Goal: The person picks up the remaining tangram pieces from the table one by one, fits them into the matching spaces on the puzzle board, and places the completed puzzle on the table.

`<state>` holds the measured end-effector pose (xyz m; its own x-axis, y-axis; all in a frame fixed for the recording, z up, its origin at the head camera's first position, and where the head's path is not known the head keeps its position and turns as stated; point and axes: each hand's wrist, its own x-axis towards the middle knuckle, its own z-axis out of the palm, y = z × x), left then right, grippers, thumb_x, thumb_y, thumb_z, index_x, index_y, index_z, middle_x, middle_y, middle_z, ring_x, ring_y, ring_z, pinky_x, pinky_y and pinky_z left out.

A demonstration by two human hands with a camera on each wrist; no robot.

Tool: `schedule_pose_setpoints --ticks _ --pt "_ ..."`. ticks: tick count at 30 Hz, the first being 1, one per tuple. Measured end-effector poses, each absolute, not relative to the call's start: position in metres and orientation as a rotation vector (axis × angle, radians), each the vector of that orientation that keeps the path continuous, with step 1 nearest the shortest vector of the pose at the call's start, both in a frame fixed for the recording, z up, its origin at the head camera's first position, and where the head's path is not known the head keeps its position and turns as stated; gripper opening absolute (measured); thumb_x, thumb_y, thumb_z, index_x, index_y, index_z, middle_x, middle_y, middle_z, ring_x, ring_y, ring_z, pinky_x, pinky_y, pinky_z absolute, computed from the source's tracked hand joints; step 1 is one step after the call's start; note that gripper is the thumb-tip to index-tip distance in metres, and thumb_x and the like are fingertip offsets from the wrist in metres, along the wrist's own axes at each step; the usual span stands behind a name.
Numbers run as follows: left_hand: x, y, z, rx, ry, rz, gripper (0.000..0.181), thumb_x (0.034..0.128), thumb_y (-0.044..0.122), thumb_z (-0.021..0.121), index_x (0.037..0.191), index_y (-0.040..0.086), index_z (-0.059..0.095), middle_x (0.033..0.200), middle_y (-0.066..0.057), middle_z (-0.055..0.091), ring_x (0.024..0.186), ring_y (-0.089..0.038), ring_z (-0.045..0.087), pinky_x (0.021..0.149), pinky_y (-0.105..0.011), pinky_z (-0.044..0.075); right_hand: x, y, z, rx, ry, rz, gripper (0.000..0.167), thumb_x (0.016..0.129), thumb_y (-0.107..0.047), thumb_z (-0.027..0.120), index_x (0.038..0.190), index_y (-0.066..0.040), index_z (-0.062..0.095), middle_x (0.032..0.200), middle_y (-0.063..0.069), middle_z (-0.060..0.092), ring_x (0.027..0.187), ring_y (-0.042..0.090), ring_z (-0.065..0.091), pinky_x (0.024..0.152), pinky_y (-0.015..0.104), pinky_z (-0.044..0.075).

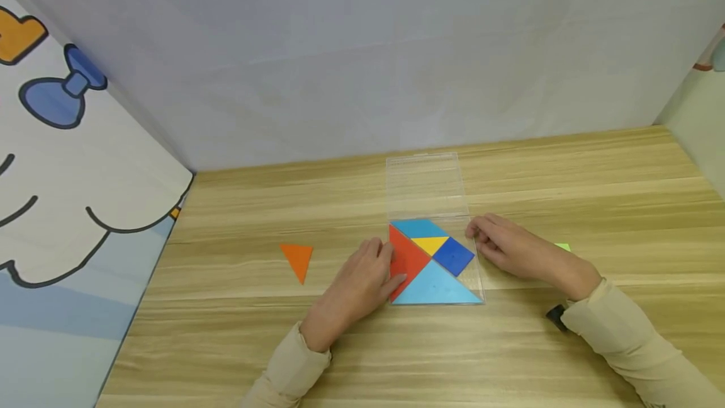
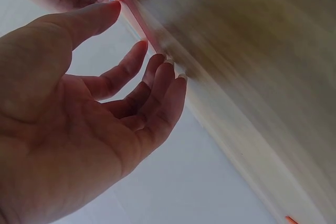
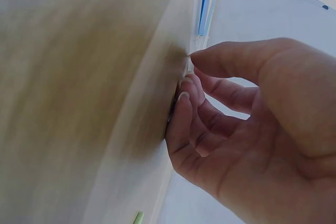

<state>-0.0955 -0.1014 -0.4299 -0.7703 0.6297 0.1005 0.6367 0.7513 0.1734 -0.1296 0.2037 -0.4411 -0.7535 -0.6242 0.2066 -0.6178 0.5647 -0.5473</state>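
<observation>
Well, left hand (image 1: 362, 279), head view: loosely bent, thumb on the red triangle (image 1: 406, 260), fingers by its outer side; no pinch that I can see.
Right hand (image 1: 506, 247): bent at the right edge of the clear case (image 1: 472, 279); whether it pinches, I can't tell.
Case: one, with one lid (image 1: 426, 184) laid back toward the wall (image 1: 340, 80).
Pieces inside: five, namely red triangle, light blue triangle (image 1: 435, 288), yellow triangle (image 1: 430, 244), square (image 1: 454, 257), parallelogram (image 1: 419, 228).
Orange triangle (image 1: 298, 261): one, loose on the table (image 1: 226, 269), left of the case and nearer the left hand, on its knuckle side; long axis runs roughly toward me-side, tip nearest the sleeves (image 1: 294, 364), which probably decides the grip.
Green piece (image 1: 563, 247): one, mostly hidden behind the right wrist (image 1: 578, 279).
Left wrist view: thumb and fingers stand apart along the red edge.
Right wrist view: fingertips curl close to the wood; a green sliver lies below.
</observation>
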Motion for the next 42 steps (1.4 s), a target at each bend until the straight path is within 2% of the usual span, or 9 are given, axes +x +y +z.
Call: schedule_pose_setpoints --ticks 8,18,27,38,42 --pt "-0.095 -0.104 -0.43 -1.058 -2.913 -0.325 0.033 0.0958 0.027 0.076 0.102 0.0 0.057 0.084 -0.004 0.046 0.076 -0.017 0.042 0.068 -0.027 0.041 -0.131 0.211 -0.435 -1.125 2.679 -0.973 0.018 0.095 0.007 0.064 0.111 -0.002 0.061 0.098 0.0 0.058 0.087 0.012 0.054 0.075 0.031 0.051" --pt "-0.096 -0.103 -0.431 -1.047 -2.901 -0.338 0.032 0.0963 0.024 0.075 0.103 -0.001 0.056 0.087 -0.007 0.051 0.08 -0.02 0.047 0.074 -0.03 0.045 -0.14 0.23 -0.423 -1.098 2.695 -0.914 0.017 0.093 0.005 0.069 0.11 0.002 0.066 0.102 0.002 0.065 0.091 0.018 0.063 0.08 0.037 0.056" --pt "-0.096 -0.103 -0.43 -1.026 -2.98 -0.426 0.03 0.0988 0.022 0.071 0.106 -0.002 0.055 0.089 -0.008 0.049 0.082 -0.021 0.046 0.072 -0.03 0.045 -0.143 0.245 -0.418 -0.973 2.643 -0.857 0.02 0.093 0.0 0.072 0.111 0.006 0.065 0.106 0.01 0.067 0.096 0.028 0.067 0.082 0.042 0.057" --pt "-0.094 -0.104 -0.43 -1.03 -2.989 -0.528 0.029 0.0996 0.018 0.07 0.108 -0.004 0.053 0.091 -0.01 0.048 0.083 -0.022 0.044 0.075 -0.032 0.045 -0.143 0.265 -0.409 -0.763 2.571 -0.856 0.029 0.093 -0.004 0.074 0.114 0.01 0.061 0.108 0.015 0.064 0.095 0.025 0.066 0.08 0.039 0.057" --pt "-0.093 -0.104 -0.43 -1.039 -2.984 -0.549 0.029 0.0997 0.018 0.07 0.108 -0.004 0.053 0.09 -0.009 0.047 0.082 -0.022 0.043 0.076 -0.033 0.044 -0.143 0.274 -0.406 -0.687 2.555 -0.827 0.032 0.093 -0.005 0.074 0.115 0.012 0.058 0.108 0.02 0.063 0.095 0.028 0.068 0.08 0.04 0.057"
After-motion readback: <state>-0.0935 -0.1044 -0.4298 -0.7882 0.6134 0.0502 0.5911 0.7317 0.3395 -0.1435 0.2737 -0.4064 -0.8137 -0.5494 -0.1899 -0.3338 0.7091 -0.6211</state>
